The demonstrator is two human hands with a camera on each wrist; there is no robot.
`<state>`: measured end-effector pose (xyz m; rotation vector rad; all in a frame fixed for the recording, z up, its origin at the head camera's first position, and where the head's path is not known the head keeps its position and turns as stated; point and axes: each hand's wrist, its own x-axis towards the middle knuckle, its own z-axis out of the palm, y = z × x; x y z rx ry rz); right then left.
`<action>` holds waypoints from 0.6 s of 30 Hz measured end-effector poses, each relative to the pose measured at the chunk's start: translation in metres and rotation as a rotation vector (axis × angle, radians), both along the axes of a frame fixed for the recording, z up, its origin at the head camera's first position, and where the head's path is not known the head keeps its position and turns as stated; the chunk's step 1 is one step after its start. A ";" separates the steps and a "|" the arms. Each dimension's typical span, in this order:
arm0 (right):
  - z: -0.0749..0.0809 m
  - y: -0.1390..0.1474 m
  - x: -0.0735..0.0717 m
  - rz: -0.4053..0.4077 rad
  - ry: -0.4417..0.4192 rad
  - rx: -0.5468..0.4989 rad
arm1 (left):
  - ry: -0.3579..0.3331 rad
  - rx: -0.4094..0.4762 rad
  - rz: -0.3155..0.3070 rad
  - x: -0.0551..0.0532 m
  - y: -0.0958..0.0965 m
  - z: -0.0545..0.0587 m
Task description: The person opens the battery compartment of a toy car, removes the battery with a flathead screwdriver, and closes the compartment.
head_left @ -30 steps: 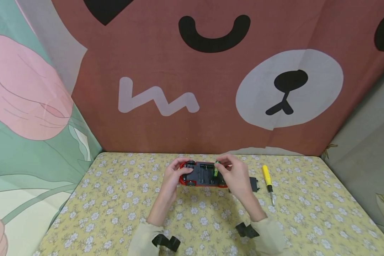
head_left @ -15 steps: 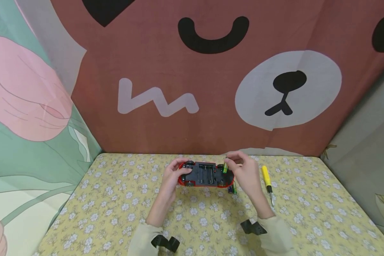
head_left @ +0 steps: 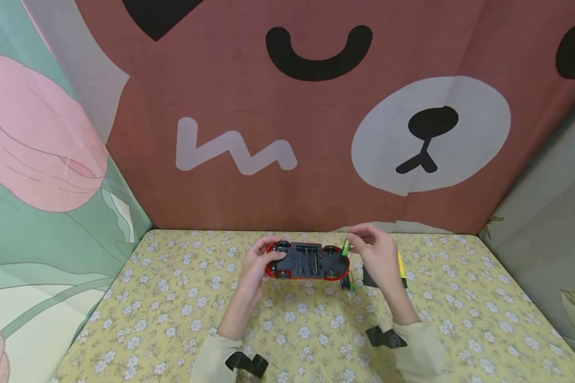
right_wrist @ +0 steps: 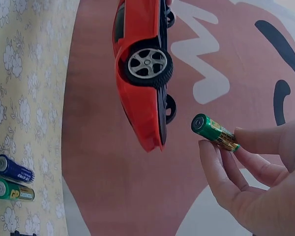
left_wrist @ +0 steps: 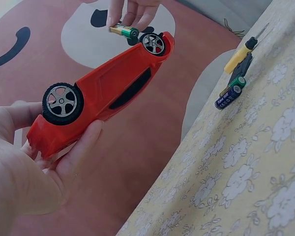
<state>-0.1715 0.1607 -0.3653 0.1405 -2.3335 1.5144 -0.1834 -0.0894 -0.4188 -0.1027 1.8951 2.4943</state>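
Battery (right_wrist: 215, 132) pinched in right hand (head_left: 377, 254), car (left_wrist: 101, 91) in left hand (head_left: 257, 262)

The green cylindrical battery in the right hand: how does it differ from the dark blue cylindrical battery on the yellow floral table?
The green cylindrical battery is pinched in the right hand; the dark blue cylindrical battery lies on the table. The green battery also shows gold; the blue battery shows pale print on blue. Both are cylinders.
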 end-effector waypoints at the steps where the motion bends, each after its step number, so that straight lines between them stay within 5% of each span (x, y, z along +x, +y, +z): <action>1: 0.000 0.001 -0.001 -0.002 -0.003 -0.006 | 0.002 -0.001 0.001 0.000 0.000 0.000; 18: -0.002 0.017 -0.007 -0.018 -0.052 -0.105 | -0.008 -0.001 0.003 -0.001 0.000 0.001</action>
